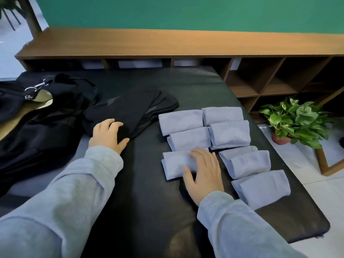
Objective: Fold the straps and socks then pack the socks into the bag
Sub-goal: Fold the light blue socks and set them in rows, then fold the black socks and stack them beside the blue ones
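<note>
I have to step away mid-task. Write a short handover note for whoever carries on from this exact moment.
Left hand: open, resting on the folded black pile.
Right hand: open, flat on the nearest left folded blue sock.
Seven folded blue bundles lie in two columns on the black table. The black bag sits at the left, open.
Done: visible socks folded. Left: pack them into the bag.

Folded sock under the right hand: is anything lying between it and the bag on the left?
Yes. The stack of folded black cloth, with the left hand resting on it, lies between the folded sock under the right hand and the bag.
</note>
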Demonstrator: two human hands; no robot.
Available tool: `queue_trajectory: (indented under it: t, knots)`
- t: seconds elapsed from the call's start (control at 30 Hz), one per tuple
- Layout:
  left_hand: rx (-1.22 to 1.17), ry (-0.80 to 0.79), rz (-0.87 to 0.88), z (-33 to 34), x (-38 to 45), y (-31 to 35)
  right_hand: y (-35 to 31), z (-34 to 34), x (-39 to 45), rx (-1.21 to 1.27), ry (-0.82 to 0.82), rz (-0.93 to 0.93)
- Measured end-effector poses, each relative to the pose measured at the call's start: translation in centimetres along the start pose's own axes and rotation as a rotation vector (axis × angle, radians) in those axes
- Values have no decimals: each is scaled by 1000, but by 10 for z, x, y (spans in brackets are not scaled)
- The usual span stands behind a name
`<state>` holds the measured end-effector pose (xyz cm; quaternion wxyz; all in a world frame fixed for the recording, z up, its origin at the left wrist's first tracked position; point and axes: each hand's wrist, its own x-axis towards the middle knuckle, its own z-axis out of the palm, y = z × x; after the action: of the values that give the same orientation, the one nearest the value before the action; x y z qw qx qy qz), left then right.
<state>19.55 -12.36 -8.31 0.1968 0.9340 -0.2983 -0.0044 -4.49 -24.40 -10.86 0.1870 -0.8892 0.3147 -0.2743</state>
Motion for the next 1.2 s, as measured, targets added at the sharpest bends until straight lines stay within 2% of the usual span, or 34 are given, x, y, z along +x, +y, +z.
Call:
queue_trajectory:
  t: [0.1,0.3,0.47,0.9,1.07,1.2]
  knots:
    - [-13,53,7,-2,2,1,1,1,0,12,8,3]
    - [-4,25,-43,-10,-4,-3,3,2,1,18,9,8]
    - [-88,-10,-78,-18,-19,-7,3,1,1,13,13,-3]
    - [-165,-55,126,-36,-85,-4,-1,-2,0,-71,8,-41]
    - [-128,-216,211,-54,-126,-2,-15,-9,-12,-93,-45,-267]
    - [-8,-238,254,-60,-161,-4,-46,-11,-48,-61,-232,-413]
